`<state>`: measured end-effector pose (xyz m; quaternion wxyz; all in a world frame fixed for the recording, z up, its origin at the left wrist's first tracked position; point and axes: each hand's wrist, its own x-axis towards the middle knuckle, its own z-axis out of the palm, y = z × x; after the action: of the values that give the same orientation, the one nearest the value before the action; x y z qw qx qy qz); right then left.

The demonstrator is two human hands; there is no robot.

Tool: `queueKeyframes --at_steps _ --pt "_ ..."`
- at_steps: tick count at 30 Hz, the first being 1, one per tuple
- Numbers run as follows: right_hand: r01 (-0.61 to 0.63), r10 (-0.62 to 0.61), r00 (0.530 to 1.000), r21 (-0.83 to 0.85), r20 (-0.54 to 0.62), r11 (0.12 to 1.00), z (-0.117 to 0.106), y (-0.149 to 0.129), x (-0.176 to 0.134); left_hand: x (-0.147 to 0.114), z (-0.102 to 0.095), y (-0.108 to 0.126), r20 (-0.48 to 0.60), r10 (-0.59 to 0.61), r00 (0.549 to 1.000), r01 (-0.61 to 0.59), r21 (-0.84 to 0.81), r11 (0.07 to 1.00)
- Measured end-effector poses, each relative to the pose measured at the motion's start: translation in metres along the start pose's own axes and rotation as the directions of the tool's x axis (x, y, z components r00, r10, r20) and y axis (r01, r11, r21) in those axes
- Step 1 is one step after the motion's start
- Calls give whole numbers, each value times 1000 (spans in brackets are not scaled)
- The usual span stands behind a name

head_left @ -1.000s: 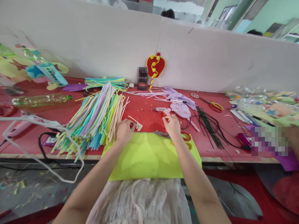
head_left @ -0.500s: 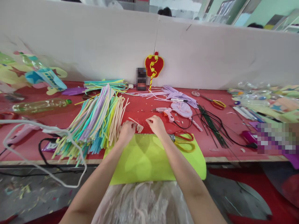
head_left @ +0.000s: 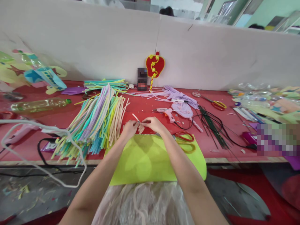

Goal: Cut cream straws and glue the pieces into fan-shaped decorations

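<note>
Above the back edge of a lime-green sheet (head_left: 140, 159), my left hand (head_left: 130, 128) pinches a small bent piece of beige pipe cleaner (head_left: 141, 128). One end of the strip sticks up beyond the fingers, and a folded clump hangs below. My right hand (head_left: 153, 123) meets it from the other side, its thumb and forefinger closed on the same piece. Fingertips hide the spot where they touch. Under my right wrist lie scissors (head_left: 185, 137) with red and yellow handles.
Left of my hands spreads a bundle of coloured pipe cleaners (head_left: 93, 122). A pink glue gun (head_left: 167, 114) and lilac pipe cleaners (head_left: 180, 97) lie to the right. A red apple-shaped ornament (head_left: 155, 67) stands by the wall. A green-tinted bottle (head_left: 39, 105) lies far left.
My right hand has moved left to the beige pipe cleaner and closed on it beside my left hand. The strip's free end now points up more steeply.
</note>
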<state>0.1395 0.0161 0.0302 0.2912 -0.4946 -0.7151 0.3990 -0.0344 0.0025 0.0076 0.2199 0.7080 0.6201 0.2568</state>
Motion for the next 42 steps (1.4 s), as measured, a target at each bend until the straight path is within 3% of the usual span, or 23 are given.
queueKeyframes --at_steps 7,11,13,15,18,21,24,29,33,42 --pt "22 -20 1000 104 -15 994 -5 9 0 5 -1 7 35 10 999 -6 -100 995" --pt "7 18 994 222 -109 975 -14 11 -6 9 -2 12 -74 -8 997 -18 -341 940" --pt "17 65 965 306 -254 952 -18 11 -11 10 1 19 -140 -45 989 -29 -483 875" --pt "36 135 906 388 -402 921 -17 11 -17 10 9 28 -190 -106 976 -33 -612 790" --pt "53 224 838 483 -498 874 -10 12 -24 8 25 42 -240 -192 952 -51 -740 671" --pt "97 239 826 547 -510 831 -3 17 -27 6 38 47 -181 -96 979 -80 -770 633" --pt "137 217 854 606 -472 784 -1 22 -26 6 45 41 -123 -10 992 -93 -794 600" --pt "153 214 873 663 -438 732 -3 22 -27 4 41 37 -90 -3 996 -71 -804 590" --pt "171 176 885 652 -432 738 -1 20 -27 2 37 39 -138 -38 990 -92 -814 573" --pt "154 134 888 561 -439 813 1 15 -30 1 41 41 -127 18 992 -120 -863 491"
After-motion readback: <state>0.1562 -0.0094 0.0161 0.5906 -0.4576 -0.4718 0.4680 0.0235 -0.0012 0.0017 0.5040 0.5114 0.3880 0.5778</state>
